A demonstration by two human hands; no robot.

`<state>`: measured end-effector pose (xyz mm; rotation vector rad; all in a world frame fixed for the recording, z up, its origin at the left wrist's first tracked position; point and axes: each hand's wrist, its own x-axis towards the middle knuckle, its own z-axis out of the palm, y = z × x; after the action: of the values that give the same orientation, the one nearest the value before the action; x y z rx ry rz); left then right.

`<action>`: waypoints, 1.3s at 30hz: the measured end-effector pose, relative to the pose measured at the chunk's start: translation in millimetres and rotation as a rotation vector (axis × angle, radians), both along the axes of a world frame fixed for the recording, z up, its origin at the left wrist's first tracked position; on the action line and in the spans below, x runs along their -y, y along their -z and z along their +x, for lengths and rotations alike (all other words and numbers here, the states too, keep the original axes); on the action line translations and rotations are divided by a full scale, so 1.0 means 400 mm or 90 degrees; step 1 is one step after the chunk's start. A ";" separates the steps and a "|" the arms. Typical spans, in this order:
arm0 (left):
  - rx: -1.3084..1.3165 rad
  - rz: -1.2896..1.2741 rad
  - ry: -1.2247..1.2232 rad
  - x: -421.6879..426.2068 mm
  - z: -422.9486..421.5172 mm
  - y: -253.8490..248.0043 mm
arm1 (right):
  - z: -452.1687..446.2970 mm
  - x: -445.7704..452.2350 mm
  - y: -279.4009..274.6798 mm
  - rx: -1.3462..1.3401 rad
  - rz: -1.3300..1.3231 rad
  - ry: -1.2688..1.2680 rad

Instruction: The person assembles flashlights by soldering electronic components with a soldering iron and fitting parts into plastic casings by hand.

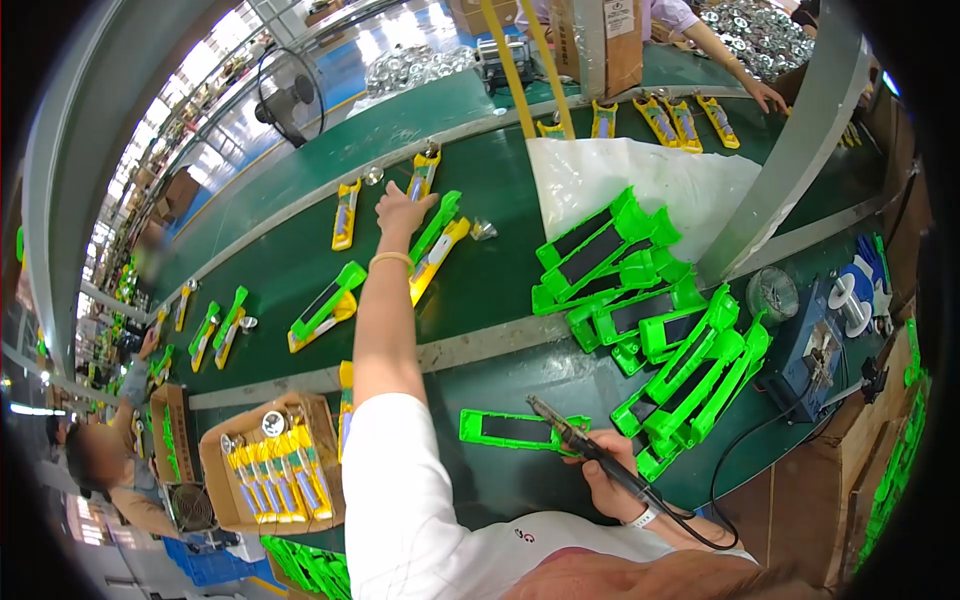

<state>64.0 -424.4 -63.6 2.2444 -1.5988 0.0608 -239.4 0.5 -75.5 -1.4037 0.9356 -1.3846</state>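
Note:
My left hand [402, 212] reaches out over the green conveyor belt, fingers apart at the lower end of a yellow flashlight body [424, 172]. Whether the fingertips press on it is hard to see. In my right hand [608, 478] is a soldering iron [612, 466], its tip pointing up and left. Beneath the iron lies a green plastic casing [512, 429] with a dark panel, on the bench in front of me. Close to my left forearm, a green casing [434, 226] and a yellow body [438, 262] lie side by side on the belt.
Green casings [690, 345] are piled right, beside a white plastic sheet [640, 180]. A blue soldering station [806, 350] and solder spool [849, 306] stand far right. A cardboard box [222, 470] holds yellow bodies at left. A co-worker's hand [768, 98] is across the belt.

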 end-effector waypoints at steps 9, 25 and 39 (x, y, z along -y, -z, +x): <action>-0.091 -0.269 0.195 -0.110 0.039 -0.047 | -0.019 0.006 -0.007 -0.158 -0.015 -0.022; -0.245 0.050 0.700 -1.020 -0.121 -0.072 | -0.012 0.007 -0.036 0.096 0.114 -0.001; 0.069 -0.178 0.664 -1.040 -0.159 -0.080 | -0.066 -0.083 -0.054 0.218 0.023 0.193</action>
<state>0.5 -8.5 -31.7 1.0205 -2.4245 0.1099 -266.0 33.9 -53.9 -0.9805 0.9638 -1.7584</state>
